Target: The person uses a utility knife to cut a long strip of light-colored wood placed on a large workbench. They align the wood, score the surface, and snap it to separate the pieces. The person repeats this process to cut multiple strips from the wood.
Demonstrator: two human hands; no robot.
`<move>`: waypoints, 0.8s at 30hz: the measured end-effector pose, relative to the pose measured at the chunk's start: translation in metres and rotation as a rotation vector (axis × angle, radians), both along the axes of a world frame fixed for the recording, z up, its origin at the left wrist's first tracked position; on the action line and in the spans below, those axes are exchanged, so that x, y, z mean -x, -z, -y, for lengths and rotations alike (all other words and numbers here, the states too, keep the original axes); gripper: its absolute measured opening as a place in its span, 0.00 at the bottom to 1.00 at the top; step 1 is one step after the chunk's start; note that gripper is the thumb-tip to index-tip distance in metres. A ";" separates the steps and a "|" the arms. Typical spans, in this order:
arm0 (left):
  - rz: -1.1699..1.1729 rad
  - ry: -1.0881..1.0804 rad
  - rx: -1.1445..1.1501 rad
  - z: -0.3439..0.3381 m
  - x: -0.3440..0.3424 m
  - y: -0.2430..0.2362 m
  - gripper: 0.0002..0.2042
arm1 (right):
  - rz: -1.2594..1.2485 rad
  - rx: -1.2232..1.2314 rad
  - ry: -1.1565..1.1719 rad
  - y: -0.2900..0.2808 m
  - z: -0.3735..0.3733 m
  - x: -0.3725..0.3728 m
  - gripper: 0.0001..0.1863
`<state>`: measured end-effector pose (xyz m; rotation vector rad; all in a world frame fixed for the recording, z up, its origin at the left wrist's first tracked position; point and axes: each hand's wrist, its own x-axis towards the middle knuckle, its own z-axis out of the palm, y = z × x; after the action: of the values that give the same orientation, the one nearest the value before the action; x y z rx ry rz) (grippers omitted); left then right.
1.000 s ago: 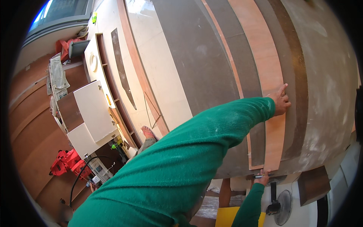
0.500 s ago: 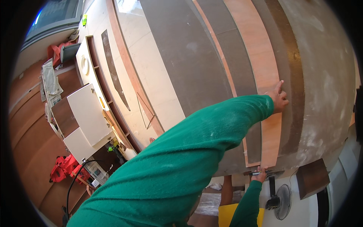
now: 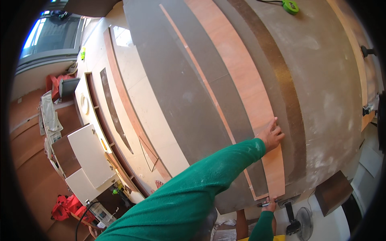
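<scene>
Work surface: broad grey-brown panel point(image 3: 177, 92), with pale smudges.
Wide strip point(image 3: 242, 76): pinkish wood, lay lengthwise on the panel; a narrow strip point(image 3: 217, 107) lay to its left, apart from it for most of its length.
Left hand point(image 3: 272, 134): rested on the wide strip, fingers partly spread and slightly bent.
Right hand point(image 3: 271, 205): closed around a pen point(image 3: 263, 205) at the wide strip's near end.
Nearby: fan point(image 3: 305, 225) and dark brown box point(image 3: 333, 193), beyond the panel's near edge.

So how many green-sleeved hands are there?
2: the bare left hand lies on the wide, pale pinkish wooden strip; the bare right hand holds a slim, dark-and-pale pen-like tool by the strip's near end. No other green-sleeved hand shows.
</scene>
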<state>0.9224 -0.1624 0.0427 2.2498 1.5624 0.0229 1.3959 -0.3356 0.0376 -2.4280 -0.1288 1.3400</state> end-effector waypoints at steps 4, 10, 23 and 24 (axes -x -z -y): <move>0.000 -0.017 -0.092 0.003 0.006 0.000 0.14 | 0.012 0.032 0.001 -0.002 -0.004 0.004 0.20; 0.017 -0.005 -0.120 0.006 0.014 -0.013 0.15 | -0.036 0.100 -0.040 -0.010 -0.005 -0.006 0.25; -0.007 0.051 -0.045 0.002 0.012 -0.016 0.12 | -0.007 0.078 -0.033 -0.008 -0.005 -0.008 0.26; -0.008 0.044 -0.049 0.003 0.013 -0.015 0.12 | -0.012 0.076 -0.031 -0.008 -0.005 -0.007 0.26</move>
<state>0.9095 -0.1657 0.0578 2.3244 1.5310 0.0406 1.4029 -0.3304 0.0453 -2.4900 -0.1147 1.3962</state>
